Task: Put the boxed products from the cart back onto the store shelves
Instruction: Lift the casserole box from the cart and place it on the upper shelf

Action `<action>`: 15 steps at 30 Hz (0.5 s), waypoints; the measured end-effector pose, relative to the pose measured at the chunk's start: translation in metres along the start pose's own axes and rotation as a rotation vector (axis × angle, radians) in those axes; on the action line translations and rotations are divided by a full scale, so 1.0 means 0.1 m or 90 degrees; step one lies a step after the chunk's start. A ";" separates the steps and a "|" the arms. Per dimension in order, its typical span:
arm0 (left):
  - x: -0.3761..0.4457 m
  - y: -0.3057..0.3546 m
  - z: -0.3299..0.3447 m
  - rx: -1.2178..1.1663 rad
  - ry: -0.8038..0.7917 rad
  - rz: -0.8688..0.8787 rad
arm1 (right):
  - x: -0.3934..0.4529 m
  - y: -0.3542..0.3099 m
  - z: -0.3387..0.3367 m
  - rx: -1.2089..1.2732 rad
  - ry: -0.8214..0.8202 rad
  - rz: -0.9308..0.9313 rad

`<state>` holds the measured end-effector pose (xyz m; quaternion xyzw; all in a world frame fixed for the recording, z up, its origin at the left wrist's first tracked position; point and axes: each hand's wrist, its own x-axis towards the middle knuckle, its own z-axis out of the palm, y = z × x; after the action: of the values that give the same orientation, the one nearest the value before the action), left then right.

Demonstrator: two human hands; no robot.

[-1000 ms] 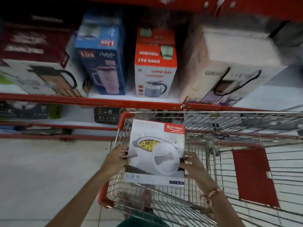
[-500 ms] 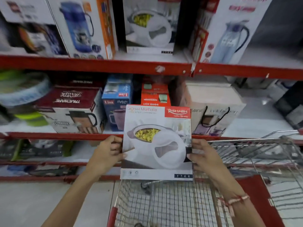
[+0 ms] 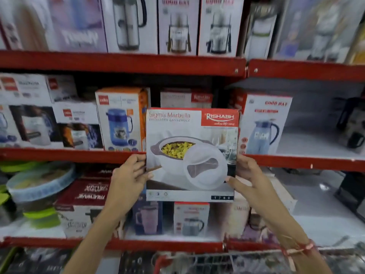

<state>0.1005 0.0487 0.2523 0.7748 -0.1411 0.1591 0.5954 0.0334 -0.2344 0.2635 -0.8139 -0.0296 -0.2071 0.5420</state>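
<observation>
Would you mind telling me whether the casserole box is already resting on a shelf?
No, the casserole box is held up in front of the shelves by the left hand and right hand.

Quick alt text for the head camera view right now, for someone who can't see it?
Both hands, left hand and right hand, hold a white Rishabh casserole box upright in front of red store shelves crowded with boxed jugs and flasks. A matching box sits directly behind it.

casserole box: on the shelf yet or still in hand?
In hand. Both hands, left and right, grip the casserole box by its sides, upright, in front of the shelf edge.
</observation>
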 end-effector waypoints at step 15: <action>1.87 -0.37 0.43 0.142 0.110 0.036 | 1.86 0.26 0.57 -0.002 0.091 -0.048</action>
<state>0.2889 0.0114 0.2869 0.8155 -0.0921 0.2566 0.5106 0.2272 -0.2272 0.2904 -0.7961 -0.0211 -0.2853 0.5333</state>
